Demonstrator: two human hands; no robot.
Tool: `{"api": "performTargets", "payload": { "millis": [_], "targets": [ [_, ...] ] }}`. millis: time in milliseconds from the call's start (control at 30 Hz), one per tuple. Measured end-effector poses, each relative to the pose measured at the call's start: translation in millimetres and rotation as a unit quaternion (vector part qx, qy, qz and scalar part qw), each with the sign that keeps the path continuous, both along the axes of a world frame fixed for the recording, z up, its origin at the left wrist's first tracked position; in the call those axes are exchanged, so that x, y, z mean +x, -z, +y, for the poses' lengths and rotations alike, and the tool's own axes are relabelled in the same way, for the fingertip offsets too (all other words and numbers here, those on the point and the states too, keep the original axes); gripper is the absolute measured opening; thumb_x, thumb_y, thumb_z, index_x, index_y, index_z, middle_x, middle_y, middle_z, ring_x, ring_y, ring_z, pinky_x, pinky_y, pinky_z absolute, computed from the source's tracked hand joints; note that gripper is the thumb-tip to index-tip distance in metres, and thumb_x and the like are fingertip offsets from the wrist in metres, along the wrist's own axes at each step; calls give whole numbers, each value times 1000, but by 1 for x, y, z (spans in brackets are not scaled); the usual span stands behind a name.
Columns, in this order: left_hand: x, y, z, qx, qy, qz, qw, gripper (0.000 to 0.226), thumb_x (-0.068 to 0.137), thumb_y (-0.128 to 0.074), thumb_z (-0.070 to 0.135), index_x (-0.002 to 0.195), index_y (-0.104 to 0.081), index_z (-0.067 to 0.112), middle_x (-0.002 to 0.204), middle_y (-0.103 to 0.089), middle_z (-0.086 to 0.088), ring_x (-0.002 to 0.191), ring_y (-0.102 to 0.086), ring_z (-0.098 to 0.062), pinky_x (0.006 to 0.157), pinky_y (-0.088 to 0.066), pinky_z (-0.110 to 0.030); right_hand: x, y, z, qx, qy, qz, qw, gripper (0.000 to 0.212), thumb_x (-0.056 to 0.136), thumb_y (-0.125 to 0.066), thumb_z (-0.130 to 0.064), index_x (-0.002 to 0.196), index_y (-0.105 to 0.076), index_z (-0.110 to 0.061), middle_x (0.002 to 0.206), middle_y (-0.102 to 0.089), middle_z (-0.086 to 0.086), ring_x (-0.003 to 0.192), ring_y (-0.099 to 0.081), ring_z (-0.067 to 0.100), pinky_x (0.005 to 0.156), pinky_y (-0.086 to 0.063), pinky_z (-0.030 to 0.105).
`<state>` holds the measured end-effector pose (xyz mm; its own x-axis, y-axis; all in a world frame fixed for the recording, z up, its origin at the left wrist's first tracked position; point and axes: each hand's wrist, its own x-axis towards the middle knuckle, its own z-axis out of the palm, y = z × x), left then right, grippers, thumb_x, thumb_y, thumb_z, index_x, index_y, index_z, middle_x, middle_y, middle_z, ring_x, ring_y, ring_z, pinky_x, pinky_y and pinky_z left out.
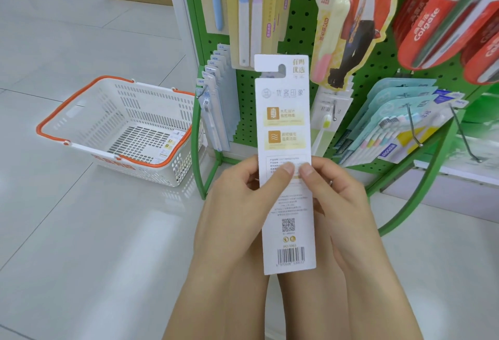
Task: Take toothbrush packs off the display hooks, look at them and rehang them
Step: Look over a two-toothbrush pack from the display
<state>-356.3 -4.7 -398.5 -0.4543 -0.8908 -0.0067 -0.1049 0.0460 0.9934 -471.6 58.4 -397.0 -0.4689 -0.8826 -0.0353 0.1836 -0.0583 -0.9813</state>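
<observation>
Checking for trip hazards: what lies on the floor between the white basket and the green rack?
Head view: only bare pale floor tile; the white orange-rimmed plastic basket nearly touches the green pegboard rack.

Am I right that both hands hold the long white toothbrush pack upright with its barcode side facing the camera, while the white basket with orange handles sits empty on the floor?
Not quite: the head view shows the white basket with orange handles holds a pack. The left hand, right hand and long white toothbrush pack are as described.

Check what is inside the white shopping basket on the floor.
One flat white pack lies on the floor of the basket; its near wall hides the front corner.
</observation>
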Motion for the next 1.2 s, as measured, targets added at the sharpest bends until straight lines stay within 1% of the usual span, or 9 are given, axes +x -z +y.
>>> {"api": "performTargets", "payload": {
  "millis": [233,433,567,667,767,867,933,1100,1200],
  "targets": [
    [-8,-18,-13,-39,-96,20,994,7,90,-67,29,88,-74,28,79,-74,17,74,-71,-4,68,-56,-24,2,2,3,11,-5,61,998,15,92,-55,-16,93,-71,-18,83,-74,-1,74,-69,9,65,-52,18],
    [-12,-29,-27,-51,-142,-17,988,49,87,-66,49,60,-64,8,56,-64,0,55,-56,-12,58,-44,-29,2,-4,4,8,-6,101,995,20,93,-54,-13,92,-71,-24,82,-75,-8,73,-68,4,64,-50,14],
    [-12,-32,-31,-33,-143,-31,989,64,76,-54,65,69,-68,2,68,-71,-5,71,-69,-24,73,-55,-45,0,-7,2,15,-12,108,994,19,93,-55,-16,92,-72,-25,84,-75,-6,75,-69,7,64,-51,15],
    [-12,-40,-35,-10,-115,2,993,56,81,-57,67,71,-73,14,75,-74,1,79,-71,-17,81,-55,-44,-4,-14,-1,19,-38,87,995,15,93,-59,-24,97,-72,-19,89,-75,1,80,-70,16,66,-52,19],
    [-9,-53,-38,92,-2,106,990,29,83,-60,59,82,-78,37,96,-76,6,94,-71,-11,95,-50,-43,-8,-28,-6,7,-61,42,997,19,88,-59,-27,96,-74,-17,89,-75,4,77,-70,13,64,-52,18],
    [-1,-59,-47,117,115,203,965,35,77,-60,41,106,-75,27,124,-67,-6,115,-63,-24,103,-45,-48,-8,-42,-12,-4,-103,13,995,24,83,-55,-26,89,-78,-24,87,-76,5,73,-69,11,62,-51,18],
    [4,-65,-53,103,154,223,957,39,74,-61,35,109,-74,25,128,-65,-5,118,-62,-25,101,-49,-44,-9,-50,-16,-6,-116,14,993,24,82,-56,-27,89,-79,-26,88,-76,5,73,-69,11,63,-52,19],
    [6,-88,-63,35,71,158,984,48,66,-72,40,110,-70,21,114,-72,1,107,-67,-17,92,-55,-37,-11,-71,-36,-3,-91,115,989,18,90,-58,-19,100,-72,-23,93,-75,-7,85,-69,4,75,-54,20],
    [1,-101,-67,-16,-10,97,995,66,58,-81,45,119,-61,34,107,-72,10,102,-69,-10,95,-53,-37,-10,-93,-46,-40,-80,182,979,22,85,-63,-27,107,-69,-28,103,-72,-18,101,-64,-3,85,-50,15]
  ]
}}
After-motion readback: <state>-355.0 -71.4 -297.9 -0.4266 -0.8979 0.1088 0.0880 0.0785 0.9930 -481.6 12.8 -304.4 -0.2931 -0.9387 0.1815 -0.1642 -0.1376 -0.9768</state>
